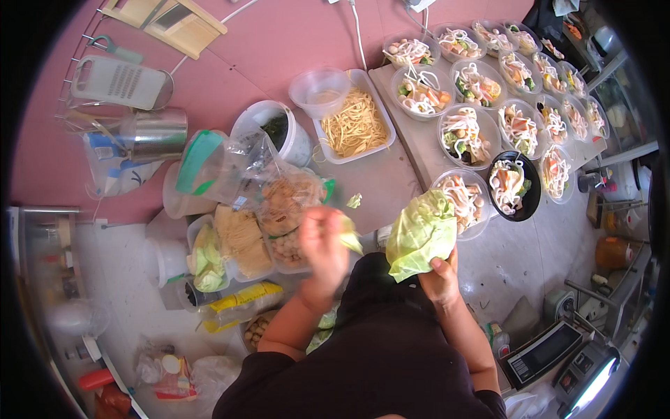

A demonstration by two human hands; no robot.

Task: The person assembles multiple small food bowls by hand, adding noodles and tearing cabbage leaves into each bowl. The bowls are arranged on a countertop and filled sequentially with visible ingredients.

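Cabbage head (421, 236) in right hand (440, 279), grip closed on its underside, held above surface (380, 183) edge. Left hand (322, 244) blurred, grip pinching torn leaf piece (350, 239). Beyond: filled bowls (466, 133), noodle tray (356, 124), bagged ingredients (283, 199).

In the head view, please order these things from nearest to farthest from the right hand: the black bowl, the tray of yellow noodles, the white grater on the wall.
From the right hand, which holds a cabbage:
1. Black bowl, just up and right on the counter.
2. Tray of yellow noodles, farther up and left.
3. White grater, far upper left on the pink wall.
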